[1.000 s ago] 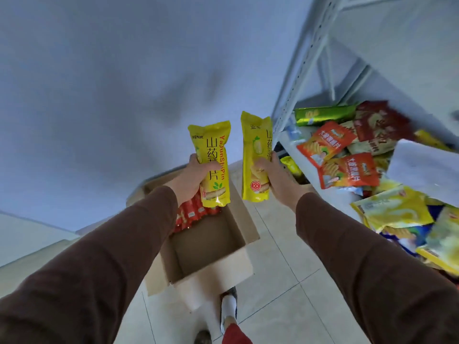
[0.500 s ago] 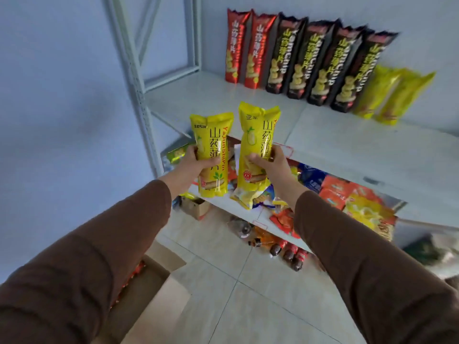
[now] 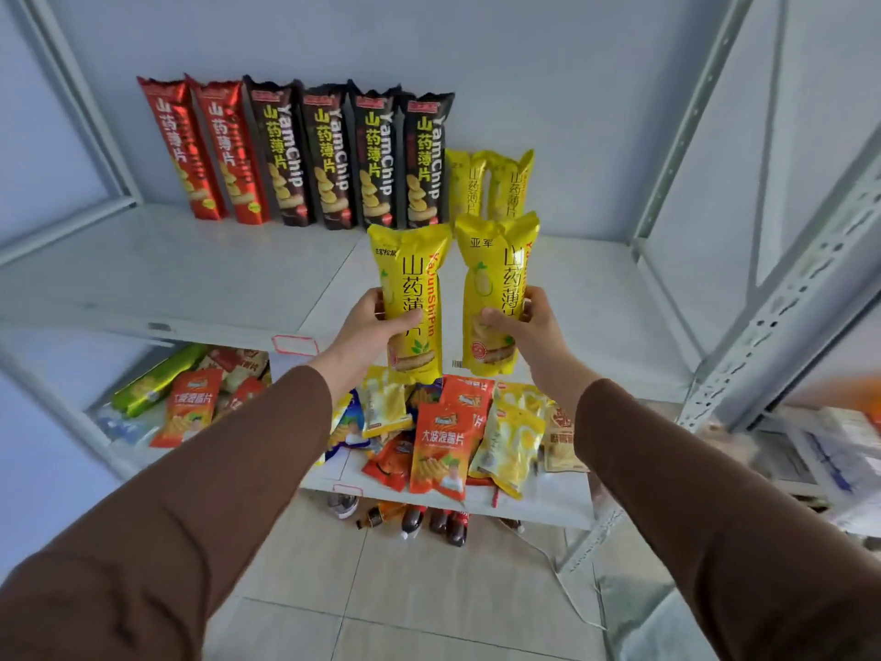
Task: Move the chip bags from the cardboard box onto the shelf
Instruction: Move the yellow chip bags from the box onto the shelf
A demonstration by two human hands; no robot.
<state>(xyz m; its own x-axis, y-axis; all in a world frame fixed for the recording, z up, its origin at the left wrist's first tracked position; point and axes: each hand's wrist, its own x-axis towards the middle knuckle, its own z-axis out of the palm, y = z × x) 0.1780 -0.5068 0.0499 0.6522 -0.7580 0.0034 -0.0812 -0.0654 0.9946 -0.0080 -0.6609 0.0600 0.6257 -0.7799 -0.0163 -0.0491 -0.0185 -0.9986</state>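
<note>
Head view: my left hand [image 3: 369, 322] & right hand [image 3: 529, 322] each hold a yellow chip bag [image 3: 412, 298] mid-frame, over the shelf [image 3: 190, 274]. Set down crooked, they may tip & knock the yellow bags [image 3: 491, 183] behind.

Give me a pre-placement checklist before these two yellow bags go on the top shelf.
1. Left hand grips its yellow bag round the middle: ok.
2. Right hand grips its yellow bag: ok.
3. Both held bags upright, labels facing out: ok.
4. Free shelf surface to the right of the two standing yellow bags: ok.
5. Standing row sorted by colour, red bags, then dark bags, then yellow: ok.
6. Standing bags steady against the wall: cannot tell.
</note>
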